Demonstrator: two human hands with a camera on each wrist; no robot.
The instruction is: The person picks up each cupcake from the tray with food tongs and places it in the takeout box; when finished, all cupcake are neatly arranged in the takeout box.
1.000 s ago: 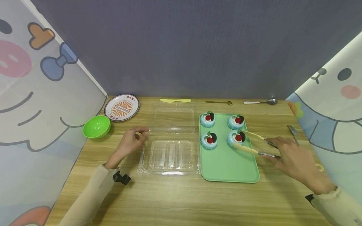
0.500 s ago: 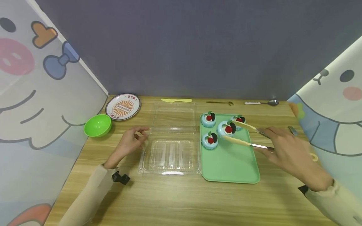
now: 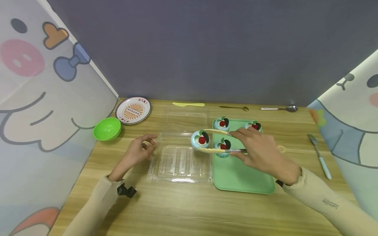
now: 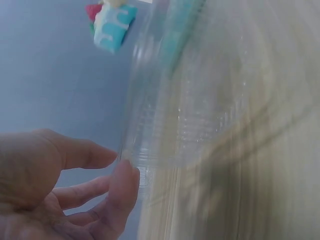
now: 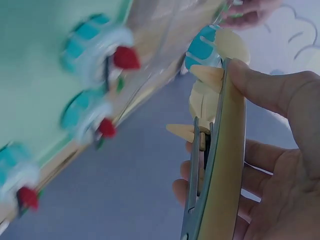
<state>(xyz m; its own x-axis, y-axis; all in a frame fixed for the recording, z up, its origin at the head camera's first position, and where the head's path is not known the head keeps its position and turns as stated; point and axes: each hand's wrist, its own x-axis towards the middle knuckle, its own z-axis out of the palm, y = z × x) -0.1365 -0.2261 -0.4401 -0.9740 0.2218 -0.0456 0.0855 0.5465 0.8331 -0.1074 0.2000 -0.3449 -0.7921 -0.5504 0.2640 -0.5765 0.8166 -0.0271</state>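
My right hand (image 3: pixel 262 152) grips a pair of tongs (image 3: pixel 236 150) with cream-coloured tips. Between those tips a blue cupcake (image 3: pixel 196 141), topped with a red berry and a dark cookie, is held above the right part of a clear plastic clamshell container (image 3: pixel 157 177). The container lies with its lid laid back. My left hand (image 3: pixel 140 152) is at the container's left edge; in the left wrist view, thumb and finger pinch its rim (image 4: pixel 131 150). Three similar cupcakes stand on the green tray (image 3: pixel 242 183), one (image 3: pixel 222 151) partly behind the tongs.
A green bowl (image 3: pixel 107 129) and a patterned plate (image 3: pixel 133 110) are at the back left. Along the back lie a yellow knife (image 3: pixel 188 104), a small gold spoon (image 3: pixel 234 107) and a white-handled spoon (image 3: pixel 279 108). A fork (image 3: pixel 320 157) lies right of the tray.
The right hand has lifted the cupcake off the tray with the tongs and carried it left, over the container. My left hand stays at the container's edge.
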